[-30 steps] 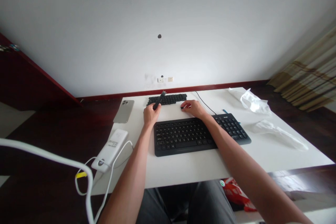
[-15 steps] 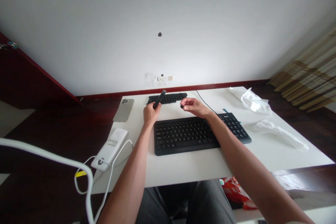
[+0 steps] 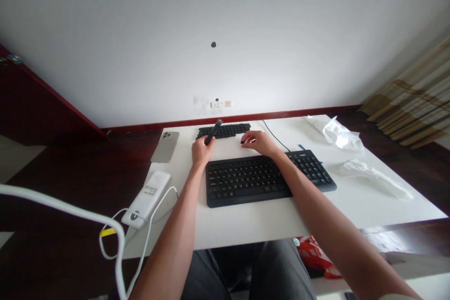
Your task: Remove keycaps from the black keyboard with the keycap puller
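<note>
My left hand [image 3: 201, 151] is closed around a slim black tool [image 3: 213, 131], held upright at a slant with its light, forked-looking tip pointing up and away. My right hand [image 3: 258, 142] hovers above the table behind the keyboard, thumb and fingers pinching a small black keycap [image 3: 242, 142]. Below both hands lies a black keyboard [image 3: 242, 180], partly covered by my right forearm. Behind them, several loose black keycaps [image 3: 235, 130] are set out in close rows; the tool overlaps part of these rows in my view.
On the white table [image 3: 246, 225] a phone [image 3: 165, 146] and a white power bank [image 3: 147, 199] with a cable lie at left. Crumpled white plastic wraps [image 3: 339, 134] lie at right, near a thin blue object [image 3: 302, 147]. A thick white tube [image 3: 87, 214] crosses the lower left.
The fingers of my right hand have shifted slightly, still around the small keycap. My left hand and the tool stay nearly where they were.
</note>
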